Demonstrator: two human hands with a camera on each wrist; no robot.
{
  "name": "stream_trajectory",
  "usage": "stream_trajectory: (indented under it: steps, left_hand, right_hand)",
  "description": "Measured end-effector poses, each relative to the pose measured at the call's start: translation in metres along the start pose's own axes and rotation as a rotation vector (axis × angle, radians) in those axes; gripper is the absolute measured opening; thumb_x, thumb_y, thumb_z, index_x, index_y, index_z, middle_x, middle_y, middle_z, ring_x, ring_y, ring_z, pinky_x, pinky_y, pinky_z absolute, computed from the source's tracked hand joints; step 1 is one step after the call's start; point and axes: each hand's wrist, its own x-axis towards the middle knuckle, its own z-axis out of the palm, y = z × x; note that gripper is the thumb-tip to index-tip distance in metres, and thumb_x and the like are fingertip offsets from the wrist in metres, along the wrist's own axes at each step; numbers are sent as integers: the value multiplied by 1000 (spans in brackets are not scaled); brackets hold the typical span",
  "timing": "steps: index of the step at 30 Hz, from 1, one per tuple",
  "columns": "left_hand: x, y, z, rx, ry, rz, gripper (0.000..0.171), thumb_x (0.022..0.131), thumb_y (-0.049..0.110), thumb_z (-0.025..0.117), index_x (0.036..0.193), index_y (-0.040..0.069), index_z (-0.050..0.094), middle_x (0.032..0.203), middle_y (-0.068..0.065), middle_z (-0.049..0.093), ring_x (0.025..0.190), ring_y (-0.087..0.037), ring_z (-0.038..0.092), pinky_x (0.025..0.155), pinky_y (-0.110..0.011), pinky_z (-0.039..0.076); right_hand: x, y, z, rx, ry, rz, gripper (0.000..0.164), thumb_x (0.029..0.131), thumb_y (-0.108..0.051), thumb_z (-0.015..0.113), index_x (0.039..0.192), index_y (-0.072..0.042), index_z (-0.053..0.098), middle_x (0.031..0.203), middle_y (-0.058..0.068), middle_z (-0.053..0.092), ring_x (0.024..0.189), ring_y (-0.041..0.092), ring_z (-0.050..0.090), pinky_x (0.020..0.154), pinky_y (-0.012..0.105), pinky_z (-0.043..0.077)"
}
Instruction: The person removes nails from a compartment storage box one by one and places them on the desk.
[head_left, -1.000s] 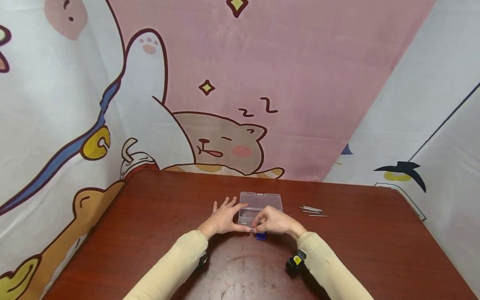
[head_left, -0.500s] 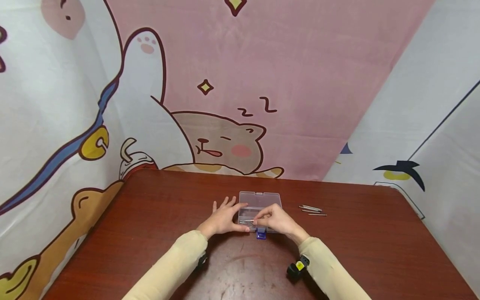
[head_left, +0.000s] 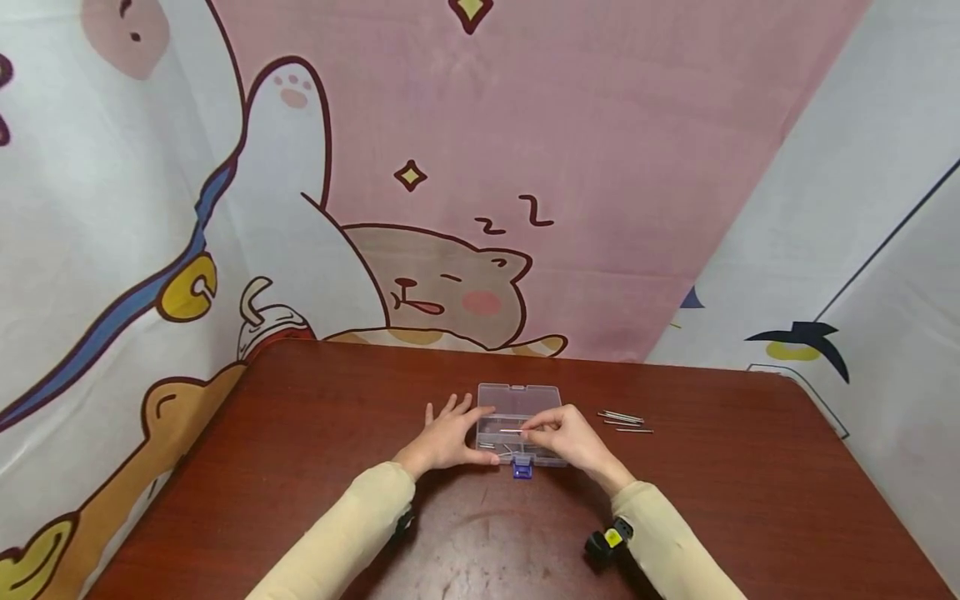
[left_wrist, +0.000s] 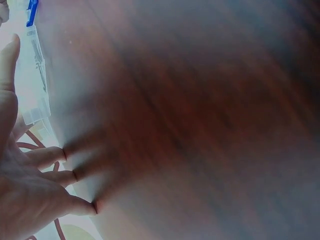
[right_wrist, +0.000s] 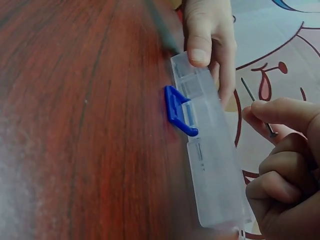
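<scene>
One silver metal nail (head_left: 511, 431) is clamped between fingers of the right hand (head_left: 566, 433), over an open clear plastic box (right_wrist: 220, 190) near the far edge of the reddish-brown wooden tabletop (head_left: 375, 533); the left hand (head_left: 444, 440), fingers spread apart, touches the box's left side; loose silver nails (head_left: 622, 418) lie right of it

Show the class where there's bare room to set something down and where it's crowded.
Bare: the table left of the left hand; right of the loose nails; and between the sleeves, on the near side of the blue latch. Crowded: the clear box, with the left hand at its left end and the right hand holding a nail above it.
</scene>
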Motion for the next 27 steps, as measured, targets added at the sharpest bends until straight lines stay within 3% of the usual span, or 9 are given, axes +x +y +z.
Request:
stream_trajectory:
  steps: [10, 20, 27]
  left_hand:
    - [2, 1, 2, 13, 2, -11, 84, 74, 59, 76, 143, 20, 48, 150, -26, 31, 137, -48, 23, 100, -74, 12]
    - [1, 1, 1, 17, -6, -9, 85, 74, 59, 75, 143, 21, 47, 150, -26, 30, 138, -48, 22, 100, -74, 11]
    - [2, -1, 2, 17, -8, -15, 84, 74, 60, 75, 144, 21, 46, 151, -25, 29, 138, -47, 22, 101, -73, 11]
  right_hand:
    - [-13, 6, -7, 22, 78, 25, 9, 82, -8, 76, 88, -2, 76, 50, -6, 37, 44, 2, 29, 43, 21, 23]
    - [-24, 8, -23, -53, 116, 2, 7, 83, 3, 70, 89, 6, 73, 51, -5, 34, 44, -6, 24, 46, 21, 21]
    - [-28, 28, -40, -81, 112, 10, 6, 83, -4, 73, 89, -2, 75, 51, -8, 35, 45, -1, 30, 45, 20, 24]
